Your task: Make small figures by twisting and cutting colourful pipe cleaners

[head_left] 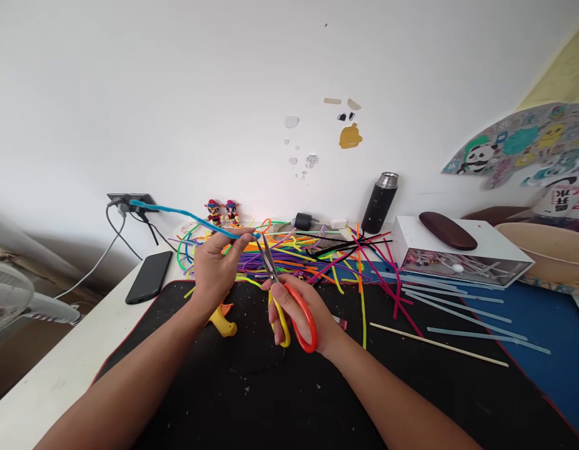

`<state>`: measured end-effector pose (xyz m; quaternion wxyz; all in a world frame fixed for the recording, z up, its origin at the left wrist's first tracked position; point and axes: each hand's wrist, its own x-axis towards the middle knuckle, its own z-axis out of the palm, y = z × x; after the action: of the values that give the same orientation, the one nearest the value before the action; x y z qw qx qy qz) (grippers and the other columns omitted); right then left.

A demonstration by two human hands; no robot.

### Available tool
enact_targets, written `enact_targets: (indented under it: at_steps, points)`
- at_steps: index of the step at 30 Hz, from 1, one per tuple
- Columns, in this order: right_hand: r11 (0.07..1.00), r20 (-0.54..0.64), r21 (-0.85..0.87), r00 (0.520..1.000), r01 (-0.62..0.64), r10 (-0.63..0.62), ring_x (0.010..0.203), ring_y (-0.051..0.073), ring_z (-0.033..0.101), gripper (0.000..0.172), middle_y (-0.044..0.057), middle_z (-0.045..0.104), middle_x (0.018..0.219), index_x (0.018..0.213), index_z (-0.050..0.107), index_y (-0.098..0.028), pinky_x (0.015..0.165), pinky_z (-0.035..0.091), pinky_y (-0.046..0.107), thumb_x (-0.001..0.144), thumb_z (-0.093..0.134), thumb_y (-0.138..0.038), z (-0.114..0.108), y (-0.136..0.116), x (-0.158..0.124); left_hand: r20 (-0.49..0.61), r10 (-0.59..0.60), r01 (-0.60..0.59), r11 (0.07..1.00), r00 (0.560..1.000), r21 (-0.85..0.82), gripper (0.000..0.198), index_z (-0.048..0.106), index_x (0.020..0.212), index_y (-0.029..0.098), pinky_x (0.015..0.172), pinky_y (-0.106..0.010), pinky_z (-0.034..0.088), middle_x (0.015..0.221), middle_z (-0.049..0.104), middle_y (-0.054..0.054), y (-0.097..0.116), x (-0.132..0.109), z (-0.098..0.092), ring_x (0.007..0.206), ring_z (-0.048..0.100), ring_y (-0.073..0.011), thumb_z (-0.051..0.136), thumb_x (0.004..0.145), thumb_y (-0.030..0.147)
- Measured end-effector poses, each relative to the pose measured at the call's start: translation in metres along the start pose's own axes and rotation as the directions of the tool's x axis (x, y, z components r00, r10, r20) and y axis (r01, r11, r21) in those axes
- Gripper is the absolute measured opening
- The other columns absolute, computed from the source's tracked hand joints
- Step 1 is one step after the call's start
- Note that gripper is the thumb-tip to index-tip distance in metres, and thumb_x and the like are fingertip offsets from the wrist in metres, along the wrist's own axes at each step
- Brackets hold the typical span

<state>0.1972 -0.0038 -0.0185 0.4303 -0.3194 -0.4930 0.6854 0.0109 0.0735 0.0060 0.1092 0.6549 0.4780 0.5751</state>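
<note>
Clasping scissors [272,272], right grip [302,306] is pointing blades [267,255] crosswise at right end of blue stem [184,214] left grip [215,264] is pinching.

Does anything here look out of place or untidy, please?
Yes, slight untidiness: beyond the scissors, colourful pipe cleaners lie tangled in a heap rather than sorted, and small pale scraps speckle the black mat, standing out against it.

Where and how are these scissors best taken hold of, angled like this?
Probably by the orange and yellow loops, from the near side, where the right hand is: they lie toward the person, while the slightly parted blades point away, toward the blue stem.
</note>
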Motion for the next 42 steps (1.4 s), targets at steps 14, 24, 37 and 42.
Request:
enact_targets:
  at_steps: [14, 24, 37, 42]
  points:
    - [1.0, -0.01, -0.026, 1.0, -0.003, 0.003, 0.038, 0.013, 0.06, 0.063, -0.006, 0.061, 0.064, 0.112, 0.061, -0.018, 0.039, 0.043, 0.022, 0.087, 0.066, -0.077, 0.0, 0.003, 0.0, 0.022, -0.015, 0.016, 0.999, 1.0, -0.044, 0.023, 0.084, 0.104, 0.024, 0.083, -0.034, 0.06, 0.098, 0.085, -0.005, -0.004, -0.004, 0.003, 0.091, 0.079, -0.0235, 0.072, 0.096, 0.042]
    - [0.999, -0.045, -0.035, 0.999, -0.007, 0.005, 0.037, 0.012, 0.058, 0.056, -0.007, 0.059, 0.063, 0.107, 0.061, -0.019, 0.038, 0.042, 0.021, 0.09, 0.065, -0.072, 0.001, 0.002, -0.001, 0.038, 0.121, -0.123, 0.99, 0.992, 0.071, 0.017, 0.085, 0.097, 0.026, 0.08, -0.03, 0.059, 0.097, 0.085, -0.002, 0.008, -0.011, 0.006, 0.09, 0.079, -0.0215, 0.071, 0.096, 0.037]
    - [0.999, -0.059, -0.023, 0.998, 0.026, -0.027, 0.036, 0.011, 0.058, 0.048, -0.007, 0.059, 0.063, 0.092, 0.055, -0.021, 0.037, 0.041, 0.02, 0.093, 0.064, -0.068, 0.001, 0.003, 0.001, 0.053, 0.095, -0.098, 0.993, 0.994, 0.066, 0.018, 0.085, 0.101, 0.026, 0.077, -0.03, 0.057, 0.098, 0.085, -0.002, 0.008, -0.014, 0.007, 0.087, 0.079, -0.0212, 0.071, 0.096, 0.036]
    - [1.0, -0.07, -0.023, 0.998, 0.01, -0.012, 0.036, 0.011, 0.057, 0.051, -0.007, 0.058, 0.062, 0.093, 0.057, -0.021, 0.037, 0.042, 0.02, 0.091, 0.066, -0.071, 0.001, 0.002, 0.0, 0.053, 0.087, -0.09, 0.995, 0.995, 0.049, 0.017, 0.086, 0.101, 0.026, 0.076, -0.031, 0.056, 0.097, 0.085, -0.002, 0.008, -0.015, 0.008, 0.086, 0.078, -0.0212, 0.072, 0.095, 0.035]
